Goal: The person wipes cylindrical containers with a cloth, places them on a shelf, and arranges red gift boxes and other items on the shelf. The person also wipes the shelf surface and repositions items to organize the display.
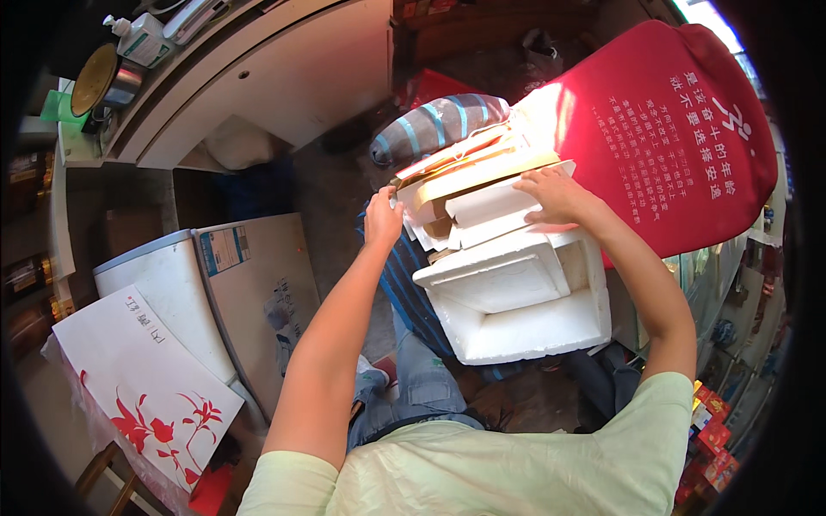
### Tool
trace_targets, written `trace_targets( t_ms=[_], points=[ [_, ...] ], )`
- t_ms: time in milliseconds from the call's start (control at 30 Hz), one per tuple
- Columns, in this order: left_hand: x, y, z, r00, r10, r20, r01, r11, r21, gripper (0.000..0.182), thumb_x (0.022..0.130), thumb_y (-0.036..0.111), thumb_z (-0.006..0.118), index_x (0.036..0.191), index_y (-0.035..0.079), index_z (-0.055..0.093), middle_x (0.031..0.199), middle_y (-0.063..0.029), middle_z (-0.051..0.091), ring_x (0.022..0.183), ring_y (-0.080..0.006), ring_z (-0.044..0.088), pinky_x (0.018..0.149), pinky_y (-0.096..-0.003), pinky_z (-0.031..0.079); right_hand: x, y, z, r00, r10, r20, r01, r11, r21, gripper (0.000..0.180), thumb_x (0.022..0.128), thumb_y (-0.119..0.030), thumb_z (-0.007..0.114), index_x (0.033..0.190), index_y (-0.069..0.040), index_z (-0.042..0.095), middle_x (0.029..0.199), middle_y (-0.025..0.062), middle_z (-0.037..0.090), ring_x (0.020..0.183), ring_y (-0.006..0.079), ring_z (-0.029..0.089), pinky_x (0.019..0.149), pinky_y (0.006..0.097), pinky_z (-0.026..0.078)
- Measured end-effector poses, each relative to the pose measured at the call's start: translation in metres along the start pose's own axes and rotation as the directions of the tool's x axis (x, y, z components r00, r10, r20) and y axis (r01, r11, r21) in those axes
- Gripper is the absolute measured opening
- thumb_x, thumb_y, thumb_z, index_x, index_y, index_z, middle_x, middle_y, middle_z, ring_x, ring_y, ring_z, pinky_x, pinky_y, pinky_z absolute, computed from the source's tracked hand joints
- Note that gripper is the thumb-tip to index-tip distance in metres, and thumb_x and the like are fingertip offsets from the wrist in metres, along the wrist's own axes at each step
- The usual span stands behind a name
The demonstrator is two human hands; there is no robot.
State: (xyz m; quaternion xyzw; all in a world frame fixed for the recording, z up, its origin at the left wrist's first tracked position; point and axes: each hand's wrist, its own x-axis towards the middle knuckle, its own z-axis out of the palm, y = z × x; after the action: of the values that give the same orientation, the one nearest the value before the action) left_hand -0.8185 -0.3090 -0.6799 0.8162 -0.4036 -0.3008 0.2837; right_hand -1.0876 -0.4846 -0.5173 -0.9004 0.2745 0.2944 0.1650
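A stack of flattened cardboard and paper packaging (487, 209) lies across a blue-striped cushioned seat (413, 277). My left hand (383, 219) is at the stack's left end, fingers bent against its edge; whether they pinch a sheet is unclear. On the stack's right end rests my right hand (556, 193), its fingers spread over a white folded carton piece. Nearer my body, touching the stack, is a white foam box (542, 326) with its hollow showing and a foam lid-like piece (500, 277) lying across it. A striped rolled cushion (439, 126) sits beyond the stack.
A red cover with printed writing (652, 142) spans the right. On the left stand a white appliance (161, 303) and a white box with red flowers (148, 393). A counter (271, 71) bearing a pump bottle (143, 40) runs along the upper left. A glass case (703, 290) is at right.
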Motion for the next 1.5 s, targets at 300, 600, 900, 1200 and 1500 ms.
trace_targets(
  t_ms=[300, 600, 900, 1200, 1500],
  points=[
    [-0.031, 0.019, 0.017, 0.972, 0.233, 0.032, -0.225, 0.962, -0.155, 0.006, 0.087, 0.001, 0.058, 0.091, 0.003, 0.061, 0.09, -0.0163, 0.065, 0.086, -0.0364, 0.064, 0.072, -0.0419, 0.051, 0.037, -0.01, -0.009, 0.954, -0.017, -0.299, 0.077, 0.979, 0.188, 0.022, 0.092, -0.012, 0.057, 0.111, -0.003, 0.062, 0.098, 0.0165, 0.066, 0.09, 0.0344, 0.065, 0.08, 0.0447, 0.051],
    [-0.05, 0.022, 0.017, 0.938, 0.273, 0.213, -0.217, 0.943, -0.254, 0.019, 0.085, 0.0, 0.056, 0.1, 0.007, 0.065, 0.091, -0.0152, 0.068, 0.083, -0.0357, 0.065, 0.072, -0.0427, 0.051, 0.098, -0.01, 0.013, 0.944, -0.235, -0.231, 0.237, 0.971, -0.019, 0.02, 0.079, -0.007, 0.061, 0.098, -0.004, 0.063, 0.101, 0.0136, 0.062, 0.093, 0.0329, 0.064, 0.077, 0.0438, 0.051],
    [-0.06, 0.0, 0.018, 0.909, 0.307, 0.282, -0.258, 0.946, -0.198, 0.02, 0.086, 0.004, 0.055, 0.104, 0.008, 0.063, 0.106, -0.0157, 0.066, 0.098, -0.035, 0.062, 0.083, -0.0428, 0.051, 0.112, -0.005, 0.053, 0.958, -0.283, -0.048, 0.267, 0.939, -0.216, 0.006, 0.083, -0.015, 0.061, 0.083, -0.009, 0.064, 0.09, 0.0106, 0.061, 0.082, 0.0278, 0.067, 0.067, 0.0434, 0.053],
    [-0.052, -0.017, 0.0, 0.999, -0.003, 0.044, 0.017, 0.951, -0.309, 0.026, 0.09, 0.007, 0.056, 0.116, 0.003, 0.05, 0.115, -0.0219, 0.061, 0.099, -0.041, 0.062, 0.084, -0.0462, 0.05, 0.105, 0.002, 0.027, 0.911, -0.152, -0.383, 0.095, 0.982, -0.164, 0.01, 0.081, -0.012, 0.061, 0.087, -0.005, 0.059, 0.082, 0.0138, 0.064, 0.08, 0.0322, 0.064, 0.067, 0.0448, 0.05],
    [-0.071, -0.031, 0.0, 0.966, -0.131, 0.225, 0.199, 0.928, -0.314, 0.025, 0.09, 0.01, 0.058, 0.113, 0.002, 0.054, 0.111, -0.0201, 0.066, 0.101, -0.0378, 0.065, 0.087, -0.0432, 0.051, 0.051, 0.02, -0.002, 0.817, 0.055, -0.574, -0.111, 0.992, -0.063, 0.02, 0.082, -0.006, 0.061, 0.094, -0.006, 0.045, 0.085, 0.0171, 0.059, 0.076, 0.0385, 0.063, 0.064, 0.0497, 0.05]
  ],
)
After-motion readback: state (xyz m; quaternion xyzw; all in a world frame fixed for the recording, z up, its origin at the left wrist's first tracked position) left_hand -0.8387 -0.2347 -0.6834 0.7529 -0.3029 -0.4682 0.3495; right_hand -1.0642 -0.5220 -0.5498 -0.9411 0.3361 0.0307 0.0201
